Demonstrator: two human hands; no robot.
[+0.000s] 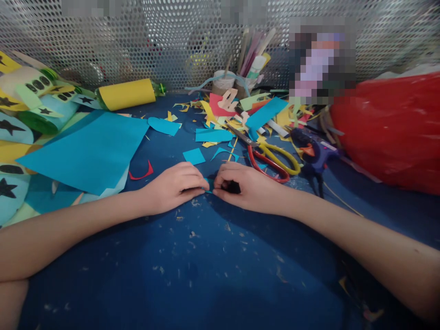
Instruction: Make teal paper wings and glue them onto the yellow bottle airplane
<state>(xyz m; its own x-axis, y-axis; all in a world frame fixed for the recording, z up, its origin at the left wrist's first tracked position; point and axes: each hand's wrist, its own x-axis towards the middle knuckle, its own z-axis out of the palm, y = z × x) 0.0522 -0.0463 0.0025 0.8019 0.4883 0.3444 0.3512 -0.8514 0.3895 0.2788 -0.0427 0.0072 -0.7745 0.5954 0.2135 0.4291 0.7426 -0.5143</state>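
My left hand (181,185) and my right hand (240,184) meet near the middle of the blue table, fingertips pinched. Between them shows a small piece of blue paper (209,185), mostly hidden by the fingers. Just beyond the hands lie a blue paper square (194,156) and a thin curved blue offcut (223,152). Scissors (271,160) with one red and one yellow handle rest behind my right hand. A red paper offcut (141,172) lies to the left of my left hand.
Large blue paper sheets (99,151) and decorated bottles (44,110) crowd the left. A yellow-wrapped bottle (127,95) lies at the back. Paper scraps, a glue gun (318,153) and a red plastic bag (388,133) fill the right. Perforated metal mesh (165,41) stands behind.
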